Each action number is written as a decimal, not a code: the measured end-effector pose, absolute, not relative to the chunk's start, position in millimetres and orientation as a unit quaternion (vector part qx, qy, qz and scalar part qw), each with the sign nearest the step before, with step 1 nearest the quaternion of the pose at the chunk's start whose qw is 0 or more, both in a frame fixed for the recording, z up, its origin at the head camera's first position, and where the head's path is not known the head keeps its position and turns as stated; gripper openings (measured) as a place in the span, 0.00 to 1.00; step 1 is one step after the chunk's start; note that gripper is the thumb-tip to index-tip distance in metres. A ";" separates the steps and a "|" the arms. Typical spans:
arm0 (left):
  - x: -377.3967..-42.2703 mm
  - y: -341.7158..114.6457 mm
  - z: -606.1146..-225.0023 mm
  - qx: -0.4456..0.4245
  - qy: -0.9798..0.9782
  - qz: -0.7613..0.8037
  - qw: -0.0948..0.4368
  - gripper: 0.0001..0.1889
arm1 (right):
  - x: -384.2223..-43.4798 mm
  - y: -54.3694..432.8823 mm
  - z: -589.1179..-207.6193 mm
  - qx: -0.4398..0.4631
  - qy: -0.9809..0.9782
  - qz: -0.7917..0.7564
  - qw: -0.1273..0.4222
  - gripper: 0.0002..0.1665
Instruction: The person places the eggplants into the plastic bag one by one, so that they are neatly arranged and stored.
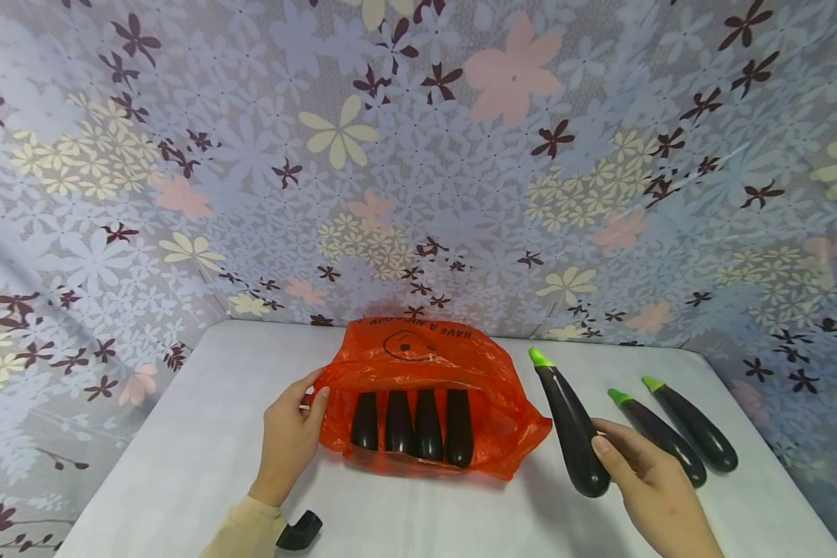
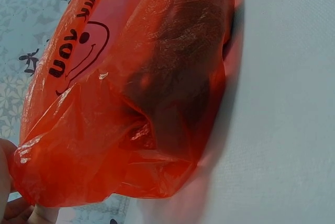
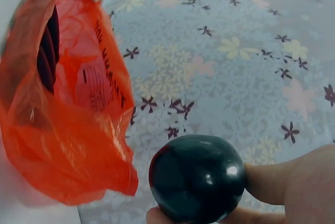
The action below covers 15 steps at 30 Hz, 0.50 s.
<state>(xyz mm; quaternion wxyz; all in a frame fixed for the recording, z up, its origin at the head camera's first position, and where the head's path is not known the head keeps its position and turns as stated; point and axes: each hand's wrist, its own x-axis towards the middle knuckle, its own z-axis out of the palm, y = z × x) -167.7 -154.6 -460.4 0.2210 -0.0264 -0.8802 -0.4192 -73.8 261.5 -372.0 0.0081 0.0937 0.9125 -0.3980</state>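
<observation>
Noted nearest, at the lower edge of the head view: a cream fabric sleeve point(image 1: 246, 531) and, beside it, a short, curved black object point(image 1: 300, 532). Cannot tell from the view whether fixed to the wrist or lying on the white, smooth-surfaced counter point(image 1: 202, 434).

Observed next, the right hand point(image 1: 652, 484), grasping with curled fingers the thick lower end of a glossy, purple-black, elongated aubergine with a bright green cap point(image 1: 570, 430). Held tilted, cap end away from the person, above the counter, just beside the bag and apart from it.

Found to the right, partly behind the right hand: two similar green-capped aubergines point(image 1: 694, 426), lying nearly parallel on the counter.

Recorded opposite, the left hand point(image 1: 295, 422), pinching between thumb and fingers the left edge of a translucent red plastic bag printed with black lettering and a smiling face point(image 1: 425, 349). Seen open toward the person and containing four dark aubergines point(image 1: 428, 434), laid side by side, thick ends toward the mouth.

Sighted farthest, behind the counter: a grey-blue, flower-patterned backdrop point(image 1: 418, 170).
</observation>
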 end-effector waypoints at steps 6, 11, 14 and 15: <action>-167.5 -155.0 -460.0 -0.025 -0.880 -0.422 0.217 0.20 | -74.2 249.4 -371.4 0.086 0.903 -0.420 0.021 0.39; -166.9 -154.3 -459.0 -0.023 -0.880 -0.426 0.210 0.20 | -72.4 240.2 -370.6 0.079 0.898 -0.431 0.027 0.38; -166.4 -154.1 -459.2 -0.023 -0.879 -0.427 0.211 0.20 | -72.1 235.1 -372.0 0.073 0.898 -0.433 0.033 0.37; -166.3 -154.1 -459.4 -0.022 -0.879 -0.427 0.211 0.20 | -72.2 233.2 -372.8 0.072 0.898 -0.433 0.038 0.37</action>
